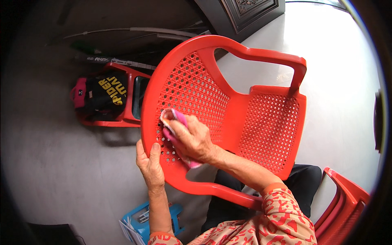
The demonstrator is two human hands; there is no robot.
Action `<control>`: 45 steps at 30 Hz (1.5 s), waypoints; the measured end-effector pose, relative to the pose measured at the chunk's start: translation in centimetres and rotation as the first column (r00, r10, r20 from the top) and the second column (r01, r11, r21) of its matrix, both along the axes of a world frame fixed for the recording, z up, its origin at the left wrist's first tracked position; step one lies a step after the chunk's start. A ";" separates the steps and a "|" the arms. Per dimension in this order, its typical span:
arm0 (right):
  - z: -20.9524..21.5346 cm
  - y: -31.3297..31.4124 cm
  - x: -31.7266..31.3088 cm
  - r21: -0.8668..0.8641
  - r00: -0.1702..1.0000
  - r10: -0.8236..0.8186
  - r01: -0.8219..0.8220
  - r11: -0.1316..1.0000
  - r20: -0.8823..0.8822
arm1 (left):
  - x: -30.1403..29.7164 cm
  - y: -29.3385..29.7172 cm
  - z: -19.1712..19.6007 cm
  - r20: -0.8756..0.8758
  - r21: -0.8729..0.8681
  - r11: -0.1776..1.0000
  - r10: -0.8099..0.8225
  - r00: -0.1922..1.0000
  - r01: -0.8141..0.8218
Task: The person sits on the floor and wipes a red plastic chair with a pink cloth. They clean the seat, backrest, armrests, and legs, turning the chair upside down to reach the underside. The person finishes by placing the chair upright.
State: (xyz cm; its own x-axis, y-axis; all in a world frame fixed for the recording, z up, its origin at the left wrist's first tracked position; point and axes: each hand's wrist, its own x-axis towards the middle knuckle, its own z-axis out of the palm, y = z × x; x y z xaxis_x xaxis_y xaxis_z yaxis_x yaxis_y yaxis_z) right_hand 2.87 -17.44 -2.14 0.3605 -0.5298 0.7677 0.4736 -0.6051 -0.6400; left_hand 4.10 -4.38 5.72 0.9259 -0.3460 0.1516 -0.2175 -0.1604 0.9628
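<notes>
A red plastic armchair (234, 118) with a woven-pattern backrest and seat lies tilted in front of me, its backrest toward the left. My left hand (152, 166) grips the rim of the backrest at its lower left, thumb on the near face. In my right hand (194, 139) is a bunched pink and white cloth (173, 136), pressed against the perforated backrest. The fingers close round the cloth, and part of it hangs below the hand.
Behind the backrest, another red chair (134, 96) carries a black cloth item with yellow lettering (109, 93). A blue plastic stool (175, 212) with papers stands at the lower left. More red chairs (343, 204) are at the lower right. A dark carved panel (245, 16) is at the top.
</notes>
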 end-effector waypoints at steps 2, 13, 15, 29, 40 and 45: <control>-0.9 -0.7 1.3 0.067 0.996 -0.088 0.087 0.994 0.013 | 0.0 0.1 0.0 0.007 0.020 1.000 0.021 1.000 -0.021; -8.8 -4.0 3.3 0.342 0.934 -0.234 0.321 0.883 -0.271 | -0.4 -0.4 0.5 0.032 0.035 0.997 0.061 0.998 -0.062; -11.4 -5.3 4.4 0.427 0.916 -0.286 0.386 0.817 -0.280 | -0.2 -0.9 0.5 0.026 0.033 0.999 0.041 0.999 -0.042; -7.9 -4.6 3.7 0.203 0.915 -0.317 0.369 0.907 -0.248 | -0.2 -0.3 0.1 0.014 -0.003 0.999 0.048 0.999 -0.048; -20.0 -5.8 -1.3 -0.168 0.654 -0.380 0.364 0.916 -0.654 | 0.1 0.0 -0.2 0.013 -0.046 0.998 0.032 0.999 -0.031; -19.6 -8.6 -2.8 -0.383 0.475 -0.443 0.223 0.896 -0.760 | 0.2 0.4 -0.3 0.032 -0.011 1.000 0.010 0.999 -0.009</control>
State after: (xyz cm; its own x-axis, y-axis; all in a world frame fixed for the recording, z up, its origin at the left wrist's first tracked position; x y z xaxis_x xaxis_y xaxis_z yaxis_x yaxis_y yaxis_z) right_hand 0.04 -26.05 -21.72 0.7063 -0.6253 0.3319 -0.4548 -0.7601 -0.4641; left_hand 4.28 -3.95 5.45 0.9237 -0.3355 0.1850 -0.2471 -0.1526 0.9569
